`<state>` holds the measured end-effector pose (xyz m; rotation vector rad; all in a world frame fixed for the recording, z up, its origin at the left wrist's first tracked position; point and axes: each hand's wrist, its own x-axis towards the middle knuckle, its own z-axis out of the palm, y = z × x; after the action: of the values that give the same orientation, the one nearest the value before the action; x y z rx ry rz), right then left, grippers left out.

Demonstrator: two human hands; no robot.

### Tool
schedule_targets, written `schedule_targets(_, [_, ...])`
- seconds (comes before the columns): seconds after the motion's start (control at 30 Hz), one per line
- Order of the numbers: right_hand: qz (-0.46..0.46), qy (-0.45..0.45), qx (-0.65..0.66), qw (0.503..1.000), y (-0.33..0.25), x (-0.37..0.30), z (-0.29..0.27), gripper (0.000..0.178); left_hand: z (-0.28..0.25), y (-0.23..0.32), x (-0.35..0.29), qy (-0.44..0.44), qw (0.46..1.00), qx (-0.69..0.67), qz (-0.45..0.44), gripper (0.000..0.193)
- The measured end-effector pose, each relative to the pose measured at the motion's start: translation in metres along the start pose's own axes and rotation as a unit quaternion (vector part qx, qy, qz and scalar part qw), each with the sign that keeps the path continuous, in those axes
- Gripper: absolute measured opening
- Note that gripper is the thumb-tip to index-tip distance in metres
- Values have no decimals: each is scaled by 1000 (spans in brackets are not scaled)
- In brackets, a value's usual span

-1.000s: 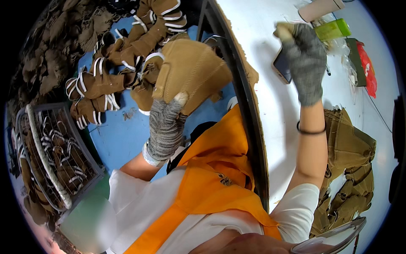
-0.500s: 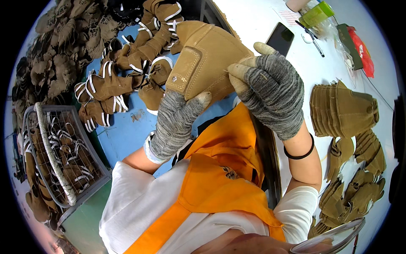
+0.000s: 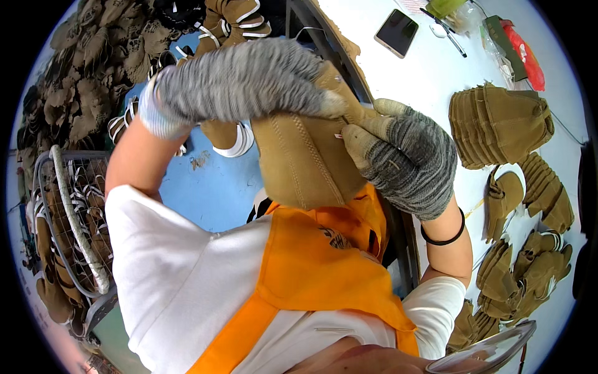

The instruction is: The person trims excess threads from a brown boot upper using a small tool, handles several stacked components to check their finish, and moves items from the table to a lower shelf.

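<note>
The brown piece [image 3: 308, 165] looks matt, suede-like — the phone [image 3: 397, 32] (smooth) glossy.

our marled-grey gloves [image 3: 243, 81] with cream fingertips [image 3: 356, 142], our tan piece [image 3: 293, 168] striped by stitch rows [image 3: 316, 153], our orange apron [image 3: 324, 268], our white shirt [image 3: 180, 268], our white worktop [image 3: 430, 71]

The left hand [image 3: 261, 78] and right hand [image 3: 408, 156] wore marled grey knit gloves [image 3: 218, 84]; the left had a pale cuff [image 3: 156, 103]. A black band [image 3: 443, 241] circled the right wrist. The shirt [image 3: 180, 268] was white, short-sleeved; the orange apron [image 3: 324, 268] bore a dark emblem [image 3: 334, 238]. Glasses [image 3: 486, 358] were worn.
</note>
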<state>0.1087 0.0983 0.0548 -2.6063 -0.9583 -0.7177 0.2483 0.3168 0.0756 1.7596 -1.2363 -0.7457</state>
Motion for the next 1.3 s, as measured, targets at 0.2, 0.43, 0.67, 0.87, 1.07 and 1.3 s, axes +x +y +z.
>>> schedule_targets(0.2, [-16, 19, 6, 1000, -12, -14, -4, 29, 7, -20, 15, -52, 989, 76, 112, 35])
schedule_targets(0.43, [-7, 7, 12, 1000, -17, -17, -12, 33, 4, 6, 20, -90, 991, 92, 25, 30])
schedule_targets(0.67, [-33, -5, -30, 999, -13, -23, -11, 27, 6, 35, 16, -84, 992, -10, -91, 25])
schedule_targets(0.87, [-5, -13, -33, 999, -17, -22, -14, 30, 2, 26, 19, -49, 996, 68, -34, 41])
schedule_targets(1.07, [11, 10, 7, 1000, -18, -22, -13, 25, 2, 37, 23, -78, 990, 45, -111, 45])
schedule_targets(1.3, [34, -50, 16, 998, -17, -22, -19, 23, 11, 38, 27, -54, 991, 75, -98, 36])
